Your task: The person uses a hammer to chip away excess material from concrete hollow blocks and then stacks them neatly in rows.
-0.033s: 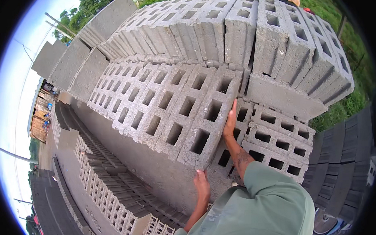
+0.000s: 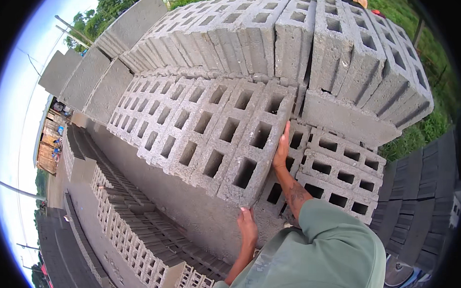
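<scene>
A grey hollow concrete block (image 2: 251,158) forms the nearest end of a row of blocks, its three rectangular holes facing me. My right hand (image 2: 280,151) lies along its right side, fingers stretched out and flat against the concrete. At the block's lower end is my left hand (image 2: 247,228), its fingers bent at the bottom edge and partly hidden there. The block sits tight against its neighbour in the row (image 2: 189,130). Just right of my right hand lie more hollow blocks (image 2: 321,190) at a lower level.
Behind the row rises a higher layer of blocks (image 2: 237,50), continuing at the right as a tall stack (image 2: 357,63). Long lines of blocks (image 2: 127,234) stand on the ground at lower left. Dark stacked blocks (image 2: 420,198) are at far right, with grass (image 2: 413,142) beyond.
</scene>
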Motion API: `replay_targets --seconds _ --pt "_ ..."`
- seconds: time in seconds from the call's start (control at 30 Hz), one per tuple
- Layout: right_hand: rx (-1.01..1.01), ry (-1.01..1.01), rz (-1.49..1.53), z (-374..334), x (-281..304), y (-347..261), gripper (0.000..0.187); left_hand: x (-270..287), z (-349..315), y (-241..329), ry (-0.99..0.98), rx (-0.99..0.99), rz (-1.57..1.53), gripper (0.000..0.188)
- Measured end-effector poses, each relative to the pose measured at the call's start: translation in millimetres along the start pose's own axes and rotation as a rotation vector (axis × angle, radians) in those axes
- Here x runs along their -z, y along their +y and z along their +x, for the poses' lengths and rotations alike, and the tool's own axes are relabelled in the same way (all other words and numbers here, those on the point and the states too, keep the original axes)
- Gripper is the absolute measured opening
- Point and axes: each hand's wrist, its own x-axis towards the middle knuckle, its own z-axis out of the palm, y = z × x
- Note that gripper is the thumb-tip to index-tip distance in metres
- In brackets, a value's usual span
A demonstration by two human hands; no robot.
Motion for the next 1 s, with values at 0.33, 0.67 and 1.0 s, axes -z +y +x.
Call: replay_targets --seconds 0.33,0.67,1.0 --pt "0.602 -0.161 -0.138 33.8 13.8 -75.3 0.062 34.0 33.5 65.3 0.401 -0.547 0.092 0.054" --pt "0.705 -0.646 -0.252 74.8 -14.3 -97.0 0.061 -3.6 111.5 94.3 0.488 -0.826 -0.278 0.055" --pt "0.682 -0.507 -0.269 69.3 2.7 -93.7 0.062 9.4 95.1 85.3 0.383 -0.643 0.049 0.060"
